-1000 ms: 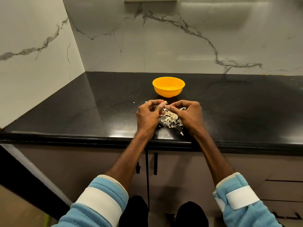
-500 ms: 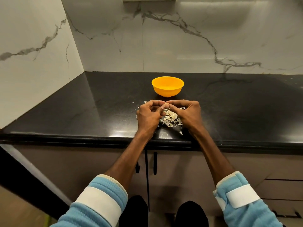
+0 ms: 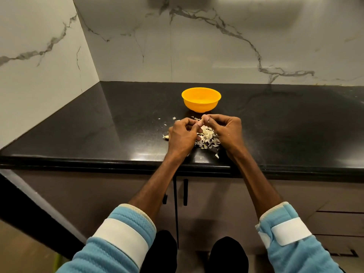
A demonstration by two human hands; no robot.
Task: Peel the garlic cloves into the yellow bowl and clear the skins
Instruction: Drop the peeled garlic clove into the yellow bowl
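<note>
Yellow bowl (image 3: pixel 201 104) upright, pale garlic skins (image 3: pixel 206 137) heaped just in front w/ stray flakes around, loose clove (image 3: pixel 166 137) at heap's left, 2nd clove (image 3: pixel 202 121) pinched above, mostly hidden

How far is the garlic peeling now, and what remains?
Done: a pile of skins lies on the counter, so some peeling has happened. In hand: left hand and right hand pinch something small together, probably a clove. Left: skins uncleared; what the yellow bowl holds is unclear.

Curled fingers of the left hand (image 3: pixel 182 134) and right hand (image 3: pixel 226 133) meet tip to tip, covering whatever lies between. They hide both sides of the skin pile (image 3: pixel 206 139). What the yellow bowl (image 3: pixel 201 106) holds is unclear. The bottom edge crops both sleeves (image 3: pixel 118 243).
</note>
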